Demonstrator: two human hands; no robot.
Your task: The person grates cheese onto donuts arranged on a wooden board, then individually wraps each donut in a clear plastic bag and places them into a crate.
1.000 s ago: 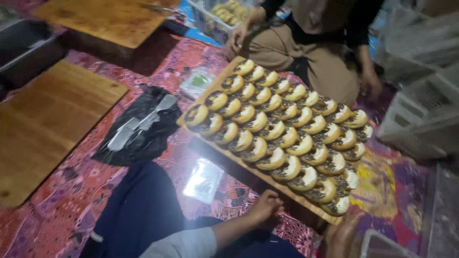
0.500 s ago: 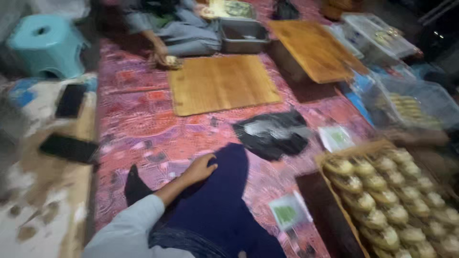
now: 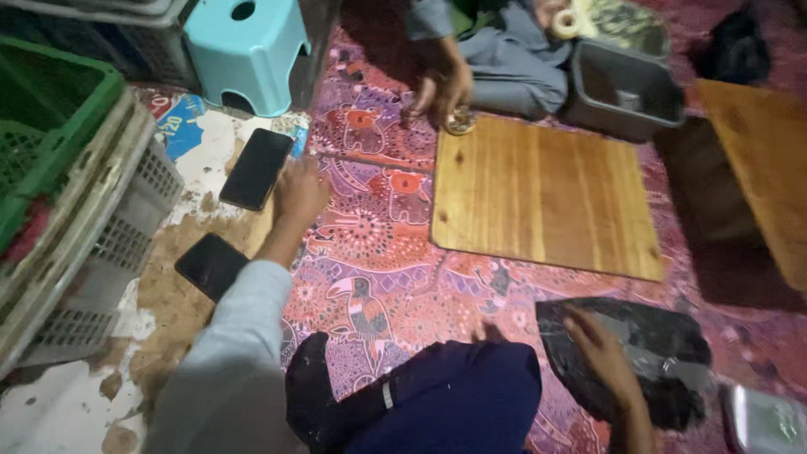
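Observation:
My left hand [image 3: 301, 190] reaches out over the patterned red mat [image 3: 378, 244]. Its fingers are at the right edge of a black phone [image 3: 256, 168] that lies flat on the floor, and it holds nothing. A second black phone [image 3: 210, 265] lies nearer to me, beside my grey sleeve. Low on the right, my right hand [image 3: 598, 349] rests flat with fingers spread on a crumpled black plastic bag [image 3: 651, 353]. My knee in dark blue cloth [image 3: 445, 403] sits between the two hands.
A low wooden board [image 3: 546, 197] lies ahead, another [image 3: 756, 168] at the right edge. Beyond it sits a second person, one hand [image 3: 441, 88] on the mat, beside a grey bin [image 3: 622, 88]. A turquoise stool [image 3: 248, 46] and stacked crates [image 3: 76, 193] stand on the left.
The view has swung left, so the tray of pastries is out of sight. My left hand has left my knee and reached to the phone. My right hand now lies on the black bag.

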